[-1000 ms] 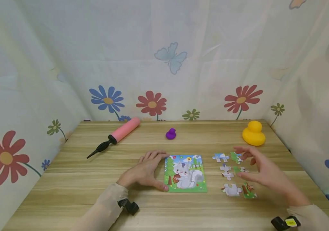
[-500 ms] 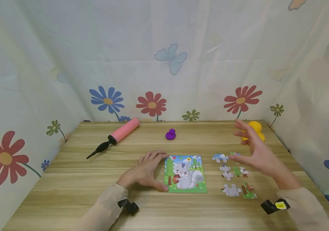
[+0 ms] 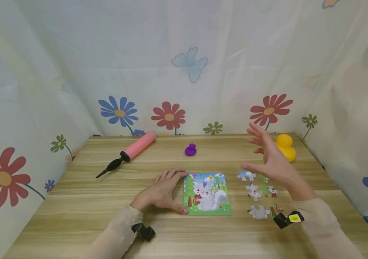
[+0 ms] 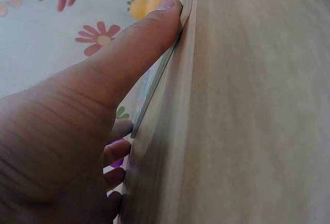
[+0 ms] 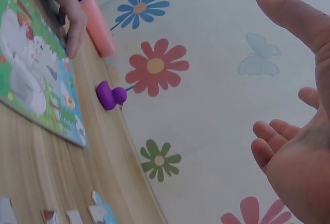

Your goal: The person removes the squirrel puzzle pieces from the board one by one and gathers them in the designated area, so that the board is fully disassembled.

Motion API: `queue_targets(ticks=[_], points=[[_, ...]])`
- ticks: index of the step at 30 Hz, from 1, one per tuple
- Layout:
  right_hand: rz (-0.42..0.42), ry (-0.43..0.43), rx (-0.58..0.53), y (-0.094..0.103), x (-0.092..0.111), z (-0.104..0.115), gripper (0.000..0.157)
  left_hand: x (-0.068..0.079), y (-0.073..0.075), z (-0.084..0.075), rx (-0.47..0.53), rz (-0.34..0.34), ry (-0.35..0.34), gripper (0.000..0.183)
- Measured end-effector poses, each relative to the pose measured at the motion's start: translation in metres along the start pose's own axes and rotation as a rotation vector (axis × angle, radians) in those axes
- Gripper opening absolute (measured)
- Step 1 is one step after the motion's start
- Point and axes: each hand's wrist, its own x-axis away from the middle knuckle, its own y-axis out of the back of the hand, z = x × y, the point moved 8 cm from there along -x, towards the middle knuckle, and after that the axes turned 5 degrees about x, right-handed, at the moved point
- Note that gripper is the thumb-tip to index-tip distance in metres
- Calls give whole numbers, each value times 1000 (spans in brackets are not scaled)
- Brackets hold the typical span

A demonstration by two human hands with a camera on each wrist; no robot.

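A jigsaw board (image 3: pixel 206 196) with a grey squirrel picture lies flat on the wooden table. My left hand (image 3: pixel 159 194) rests at its left side, thumb at the near corner and index finger at the far corner. In the left wrist view, the thumb tip presses against the thin edge of the board (image 4: pixel 154 87). Raised above the table on the right, my right hand (image 3: pixel 272 162) holds nothing; its fingers are spread loosely, thumb apart. Several loose jigsaw pieces (image 3: pixel 259 212) lie between the board and the right forearm, some partly hidden by that arm.
A yellow rubber duck (image 3: pixel 285 144) stands at the back right, partly behind the right hand. Toward the back middle sits a small purple duck (image 3: pixel 190 150). A pink hand pump (image 3: pixel 140 145) with a black nozzle lies at the back left. Flower-printed curtains (image 3: pixel 132 54) surround the table.
My right hand has risen from over the loose pieces and moved up and left, passing in front of the yellow duck. My left hand and the board have stayed put.
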Motion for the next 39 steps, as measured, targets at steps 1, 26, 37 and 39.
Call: queue_targets(ticks=[1, 26, 37, 39], points=[[0, -1, -5, -1, -3, 1, 115, 0, 1, 0, 0, -2, 0, 129], [84, -94, -48, -57, -17, -27, 97, 1, 2, 0, -6, 0, 5, 130], [146, -139, -80, -85, -14, -46, 92, 0, 1, 0, -9, -1, 4, 130], [159, -151, -84, -90, -12, -49, 89, 0, 1, 0, -9, 1, 5, 129]])
